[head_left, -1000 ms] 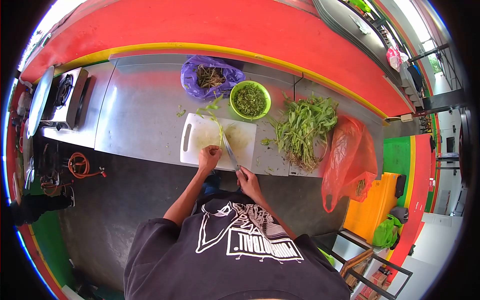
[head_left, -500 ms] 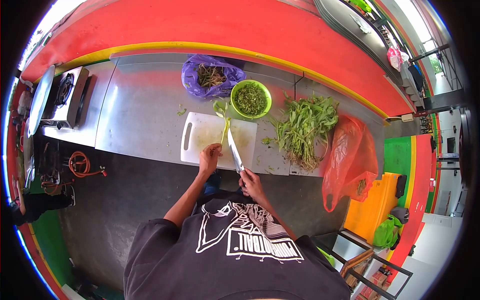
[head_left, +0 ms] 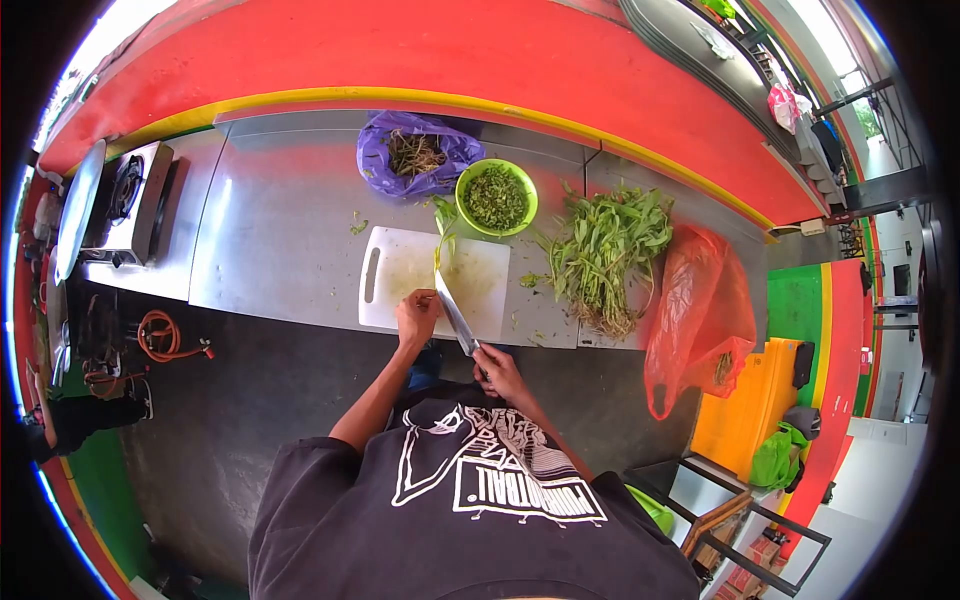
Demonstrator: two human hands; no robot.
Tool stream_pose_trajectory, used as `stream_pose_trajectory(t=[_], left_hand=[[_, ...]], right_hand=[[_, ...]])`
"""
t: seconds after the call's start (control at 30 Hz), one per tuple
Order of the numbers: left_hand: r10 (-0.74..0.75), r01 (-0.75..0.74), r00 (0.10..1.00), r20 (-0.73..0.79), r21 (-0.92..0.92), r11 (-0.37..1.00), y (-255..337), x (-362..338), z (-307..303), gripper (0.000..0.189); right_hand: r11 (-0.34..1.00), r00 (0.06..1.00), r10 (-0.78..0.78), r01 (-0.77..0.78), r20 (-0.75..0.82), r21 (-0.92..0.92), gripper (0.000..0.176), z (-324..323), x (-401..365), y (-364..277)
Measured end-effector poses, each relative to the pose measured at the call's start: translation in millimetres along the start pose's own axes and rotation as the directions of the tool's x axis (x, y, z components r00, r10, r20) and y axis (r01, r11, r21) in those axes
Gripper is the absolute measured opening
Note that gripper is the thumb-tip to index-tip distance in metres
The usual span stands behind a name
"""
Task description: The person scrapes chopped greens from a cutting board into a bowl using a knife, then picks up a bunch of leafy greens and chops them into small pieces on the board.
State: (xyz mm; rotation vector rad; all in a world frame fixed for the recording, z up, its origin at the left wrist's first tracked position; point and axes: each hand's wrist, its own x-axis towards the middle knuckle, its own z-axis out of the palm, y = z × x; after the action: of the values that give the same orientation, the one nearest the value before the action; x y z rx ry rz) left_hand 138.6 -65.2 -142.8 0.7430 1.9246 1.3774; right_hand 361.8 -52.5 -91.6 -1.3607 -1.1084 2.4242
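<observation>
My left hand [head_left: 417, 312] is closed on the lower end of a leafy green stem [head_left: 440, 243], which lies up across the white cutting board [head_left: 385, 255]. In my right hand [head_left: 495, 368] is the handle of a kitchen knife [head_left: 456, 318]. Its blade points up and left, with the tip at the stem just above my left fingers. Beyond the board sits a green bowl [head_left: 534, 205] of chopped greens. A bunch of leafy greens [head_left: 612, 255] with roots lies to the board's right.
A purple plastic bag [head_left: 376, 172] holding stems and roots stands behind the board. An orange-red plastic bag [head_left: 690, 310] hangs over the counter's front edge at right. A gas stove [head_left: 130, 205] is on the far left of the steel counter [head_left: 285, 220].
The knife has swung left, its tip moving down to the stem by my left fingers. The stem's leafy top has shifted slightly. Both hands stay in nearly the same place.
</observation>
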Motion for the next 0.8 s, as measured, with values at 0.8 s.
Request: stream_pose_trajectory(t=[0.8], left_hand=[[-0.039, 0.039, 0.999, 0.032, 0.0, 0.999, 4, -1, -2, 0.019]], right_hand=[[0.997, 0.998, 0.062, -0.063, -0.024, -0.037, 0.03, -5, -6, -18]])
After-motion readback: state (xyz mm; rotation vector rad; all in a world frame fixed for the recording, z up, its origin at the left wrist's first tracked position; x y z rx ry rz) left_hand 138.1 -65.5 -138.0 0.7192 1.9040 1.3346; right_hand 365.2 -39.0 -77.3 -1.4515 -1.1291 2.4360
